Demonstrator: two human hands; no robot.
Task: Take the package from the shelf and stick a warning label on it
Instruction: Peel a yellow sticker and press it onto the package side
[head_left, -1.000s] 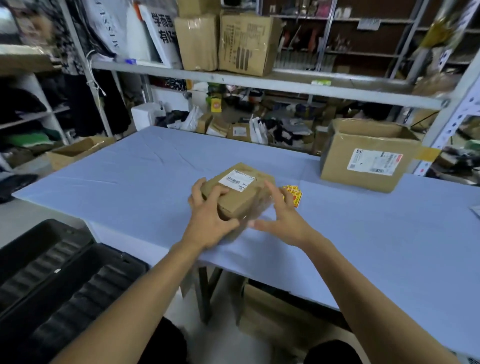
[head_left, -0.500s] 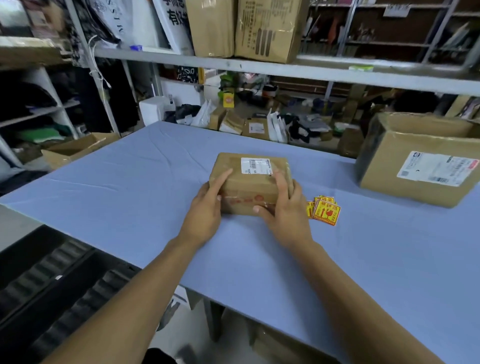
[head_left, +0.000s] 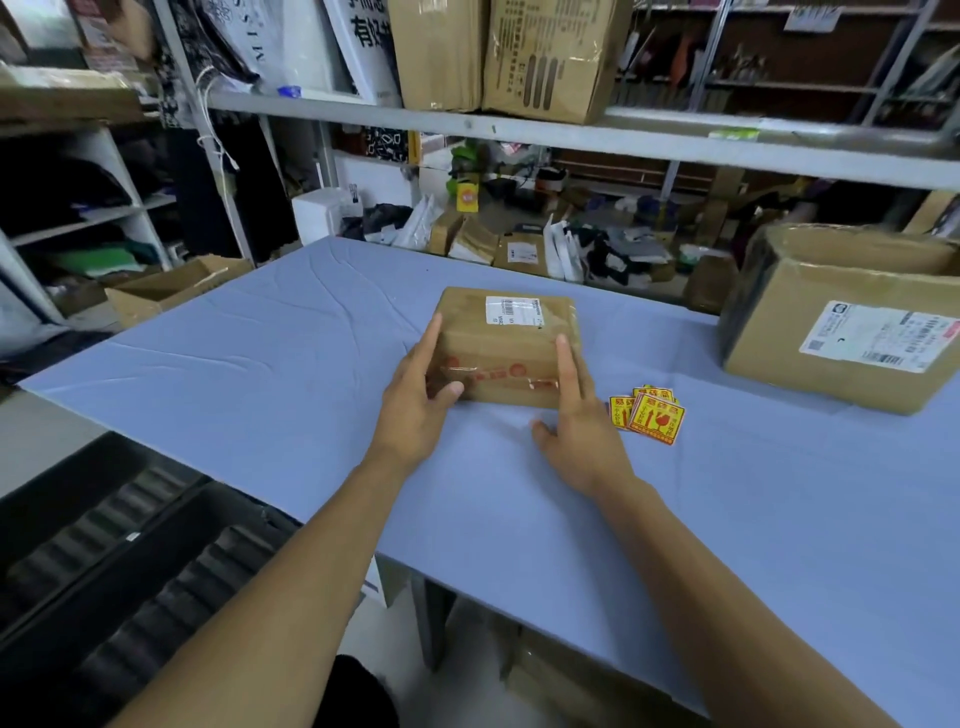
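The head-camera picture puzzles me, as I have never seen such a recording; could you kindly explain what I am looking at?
There is no machine here: a person wears a wide-angle camera on the head, which looks forward and down at their own two bare arms. The left hand and right hand rest against the sides of a small brown package, which lies flat on the blue table and carries a white shipping label. Neither hand lifts it. Just right of the right hand lies a small stack of yellow and red warning labels. A bigger cardboard box stands at the far right, with cluttered shelves behind.
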